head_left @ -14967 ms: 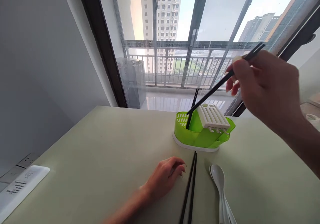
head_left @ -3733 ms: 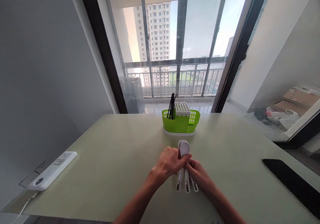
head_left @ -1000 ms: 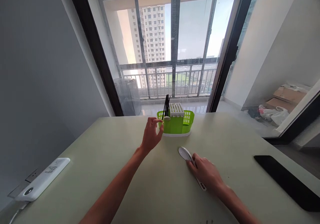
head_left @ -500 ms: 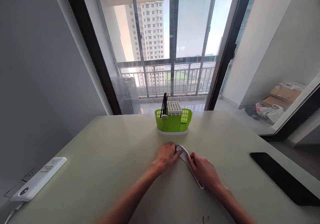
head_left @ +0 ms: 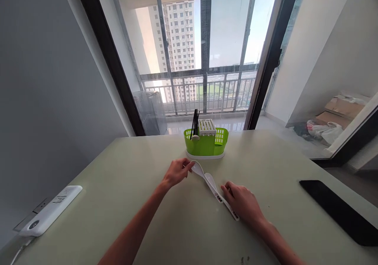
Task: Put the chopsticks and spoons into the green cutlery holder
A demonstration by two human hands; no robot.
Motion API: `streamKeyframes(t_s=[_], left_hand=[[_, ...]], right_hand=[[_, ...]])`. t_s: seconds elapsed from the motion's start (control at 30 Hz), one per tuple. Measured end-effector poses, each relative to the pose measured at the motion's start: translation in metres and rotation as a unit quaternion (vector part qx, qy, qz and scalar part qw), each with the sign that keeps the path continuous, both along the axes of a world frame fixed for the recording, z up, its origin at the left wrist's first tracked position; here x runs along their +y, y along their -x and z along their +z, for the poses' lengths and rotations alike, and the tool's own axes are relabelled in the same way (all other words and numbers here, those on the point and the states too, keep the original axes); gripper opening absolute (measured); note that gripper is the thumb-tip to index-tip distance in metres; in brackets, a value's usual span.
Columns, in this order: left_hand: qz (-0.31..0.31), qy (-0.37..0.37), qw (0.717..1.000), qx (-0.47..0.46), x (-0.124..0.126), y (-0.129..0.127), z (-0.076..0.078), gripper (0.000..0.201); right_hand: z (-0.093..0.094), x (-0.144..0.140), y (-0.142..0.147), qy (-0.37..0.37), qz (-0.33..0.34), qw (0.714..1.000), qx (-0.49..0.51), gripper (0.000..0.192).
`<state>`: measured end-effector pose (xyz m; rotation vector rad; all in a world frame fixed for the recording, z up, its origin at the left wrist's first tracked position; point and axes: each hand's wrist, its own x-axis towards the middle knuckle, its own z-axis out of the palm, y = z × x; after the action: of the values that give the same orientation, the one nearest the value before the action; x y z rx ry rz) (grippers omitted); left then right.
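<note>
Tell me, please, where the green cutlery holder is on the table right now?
The green cutlery holder stands at the table's far edge, centred before the window, just beyond the left hand and the white spoon it lifts.

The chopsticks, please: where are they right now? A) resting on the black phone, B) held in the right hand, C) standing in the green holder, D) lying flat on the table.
C: the chopsticks stand upright in the left end of the green holder.
</note>
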<state>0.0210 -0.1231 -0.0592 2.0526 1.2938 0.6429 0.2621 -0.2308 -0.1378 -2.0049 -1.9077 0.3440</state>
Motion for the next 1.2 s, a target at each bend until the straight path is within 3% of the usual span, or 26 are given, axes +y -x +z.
streamKeyframes(t_s=[0.13, 0.23, 0.37, 0.5, 0.63, 0.83, 1.0, 1.2], left_hand=[[0.03, -0.008, 0.995, -0.09, 0.005, 0.027, 0.037, 0.048], [0.076, -0.053, 0.982, -0.163, 0.014, 0.045, 0.068, 0.046], [0.179, -0.201, 0.932, -0.242, 0.036, 0.055, 0.106, 0.039], [0.256, -0.344, 0.883, -0.189, 0.057, 0.049, 0.128, 0.033], [0.216, -0.406, 0.884, -0.085, 0.076, 0.037, 0.121, 0.028], [0.172, -0.431, 0.883, 0.07, 0.09, 0.02, 0.082, 0.027], [0.144, -0.419, 0.88, 0.172, 0.088, 0.013, 0.059, 0.034], [0.122, -0.401, 0.878, 0.23, 0.086, 0.011, 0.047, 0.036]], right_hand=[[-0.006, -0.003, 0.001, -0.029, -0.012, 0.999, 0.015, 0.041], [-0.011, -0.006, 0.001, -0.049, -0.013, 0.998, 0.044, 0.043], [-0.013, -0.01, 0.0, -0.052, 0.0, 0.996, 0.077, 0.046], [-0.012, -0.01, -0.001, -0.057, 0.003, 0.994, 0.097, 0.046], [-0.013, -0.009, -0.002, -0.069, -0.004, 0.991, 0.114, 0.046], [-0.013, -0.008, -0.001, -0.069, -0.009, 0.991, 0.114, 0.045], [-0.013, -0.008, -0.001, -0.073, -0.006, 0.99, 0.118, 0.045], [-0.014, -0.008, -0.001, -0.072, -0.01, 0.991, 0.113, 0.044]])
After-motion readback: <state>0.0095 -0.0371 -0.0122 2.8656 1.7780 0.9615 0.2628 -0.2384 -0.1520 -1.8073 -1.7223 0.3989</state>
